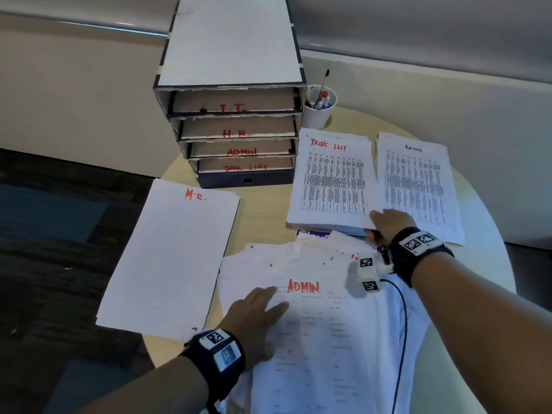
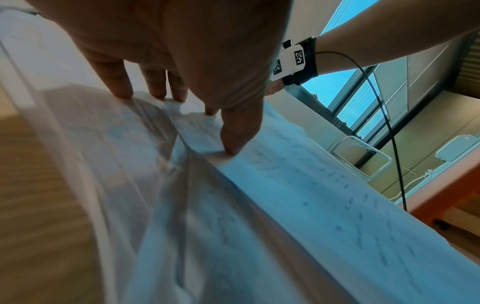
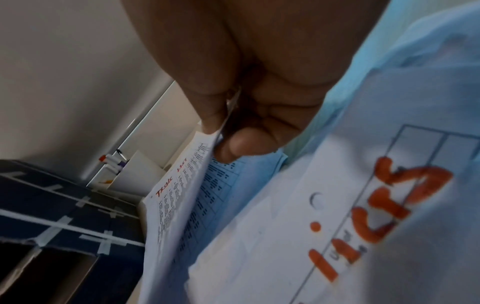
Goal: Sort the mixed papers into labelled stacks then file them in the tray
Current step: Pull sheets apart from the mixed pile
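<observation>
A cardboard filing tray (image 1: 236, 121) stands at the back of the round table, its shelves lettered I.T., H.R., ADMIN and TASK LIST. In front lie an H.R. stack (image 1: 170, 258), a Task List stack (image 1: 331, 183) and an Admin stack (image 1: 418, 183). A mixed pile topped by an ADMIN sheet (image 1: 322, 339) lies nearest me. My left hand (image 1: 257, 315) presses flat on that pile, fingers (image 2: 122, 82) straight. My right hand (image 1: 388, 225) pinches the near corner of the top Task List sheet (image 3: 179, 205) between thumb and fingers.
A white cup (image 1: 318, 110) of pens stands right of the tray. The H.R. stack overhangs the table's left edge. A black cable (image 1: 401, 324) runs from my right wrist across the pile. Dark carpet (image 1: 59, 234) lies left of the table.
</observation>
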Tool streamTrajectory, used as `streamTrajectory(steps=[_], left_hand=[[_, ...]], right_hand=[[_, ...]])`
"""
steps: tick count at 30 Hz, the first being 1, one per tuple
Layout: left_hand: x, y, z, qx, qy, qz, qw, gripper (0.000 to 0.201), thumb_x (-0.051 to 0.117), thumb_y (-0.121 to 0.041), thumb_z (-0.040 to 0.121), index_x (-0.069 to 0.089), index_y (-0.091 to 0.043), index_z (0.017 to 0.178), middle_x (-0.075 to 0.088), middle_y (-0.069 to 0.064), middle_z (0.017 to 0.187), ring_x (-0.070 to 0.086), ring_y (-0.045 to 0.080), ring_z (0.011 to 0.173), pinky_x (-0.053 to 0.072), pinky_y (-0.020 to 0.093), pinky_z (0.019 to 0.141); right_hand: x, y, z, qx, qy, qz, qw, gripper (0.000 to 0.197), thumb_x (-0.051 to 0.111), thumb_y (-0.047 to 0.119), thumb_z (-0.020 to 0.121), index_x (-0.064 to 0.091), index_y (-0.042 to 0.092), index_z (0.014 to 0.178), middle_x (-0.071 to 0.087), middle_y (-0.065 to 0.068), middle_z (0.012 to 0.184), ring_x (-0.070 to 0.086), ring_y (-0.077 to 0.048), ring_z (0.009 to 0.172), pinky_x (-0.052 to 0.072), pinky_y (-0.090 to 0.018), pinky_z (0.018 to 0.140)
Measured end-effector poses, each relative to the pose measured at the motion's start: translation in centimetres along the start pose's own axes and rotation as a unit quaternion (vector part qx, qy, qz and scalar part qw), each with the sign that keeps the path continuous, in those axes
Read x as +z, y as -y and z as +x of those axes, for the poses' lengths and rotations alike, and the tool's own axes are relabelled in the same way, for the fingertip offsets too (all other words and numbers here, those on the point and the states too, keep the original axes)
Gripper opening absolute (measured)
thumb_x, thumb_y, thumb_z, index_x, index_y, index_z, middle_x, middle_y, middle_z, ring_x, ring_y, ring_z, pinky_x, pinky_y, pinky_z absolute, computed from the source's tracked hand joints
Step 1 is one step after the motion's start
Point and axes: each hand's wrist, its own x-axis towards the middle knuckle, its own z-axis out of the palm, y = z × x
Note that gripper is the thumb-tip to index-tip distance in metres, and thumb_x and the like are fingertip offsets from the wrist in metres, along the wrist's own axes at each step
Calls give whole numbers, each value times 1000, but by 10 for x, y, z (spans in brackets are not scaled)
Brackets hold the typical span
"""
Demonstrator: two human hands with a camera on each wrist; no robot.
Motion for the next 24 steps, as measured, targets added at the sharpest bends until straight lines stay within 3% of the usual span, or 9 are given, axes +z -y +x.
streamTrajectory(steps=[1,3,5,8,11,16,18,21,24], left_hand=[[0,0,0,-2,4,0,1000,86,65,-47,83,13,-38,151,-1,-1,164,6,26,150,23,45,119],[-2,-1,0,-6,15,2,1000,86,66,-47,84,14,-37,152,-2,-2,164,3,24,150,21,45,119],[-7,-2,2,-15,18,2,1000,84,65,-49,84,17,-36,152,0,-2,164,3,23,150,21,45,119],[-14,-8,6,-48,-8,-21,999,78,62,-52,83,27,-30,149,12,2,162,15,26,147,29,45,114],[-24,-16,15,-128,-65,-69,987,81,62,-55,78,29,-25,146,22,6,155,26,29,139,38,45,107],[-37,-26,32,-259,-88,-177,945,91,75,-50,69,28,-26,143,37,9,135,44,32,123,50,44,93],[-38,-28,35,-261,-82,-214,938,83,75,-40,75,29,-27,142,47,9,130,55,32,113,53,41,88],[-39,-27,30,-254,-127,-256,924,59,69,-28,85,36,-31,134,61,2,110,62,31,99,53,36,85],[-42,-22,17,-201,-188,-369,888,42,72,-21,86,50,-32,121,65,-8,104,64,23,98,52,34,88]], right_hand=[[0,3,-3,0,2,-10,1000,42,55,25,100,52,-3,132,62,-26,127,64,-23,72,54,-21,60],[-5,8,-16,-18,-36,-120,992,50,53,41,99,58,0,128,63,-23,128,66,-32,98,57,-32,82],[-14,4,-38,-64,-123,-223,965,52,52,48,97,59,8,129,62,-14,132,60,-32,117,46,-35,98],[-29,-32,-86,-97,-152,-211,961,42,57,41,95,62,13,126,65,-9,127,61,-28,114,44,-32,97],[-38,-93,-125,-60,-124,-249,959,38,61,37,92,65,12,120,67,-10,121,62,-28,109,45,-32,94],[-23,-156,-169,-18,-21,-305,952,68,71,54,81,51,17,134,57,-8,128,59,-25,113,46,-34,97],[-18,-162,-172,-15,2,-313,950,80,72,56,79,39,20,142,47,-8,136,55,-25,118,45,-36,101],[-17,-160,-174,-10,-4,-295,955,94,74,56,77,27,21,151,37,-8,147,48,-26,129,42,-40,108],[-24,-156,-180,-26,-46,-220,974,95,78,51,76,28,23,151,38,-6,146,47,-24,130,41,-39,107]])
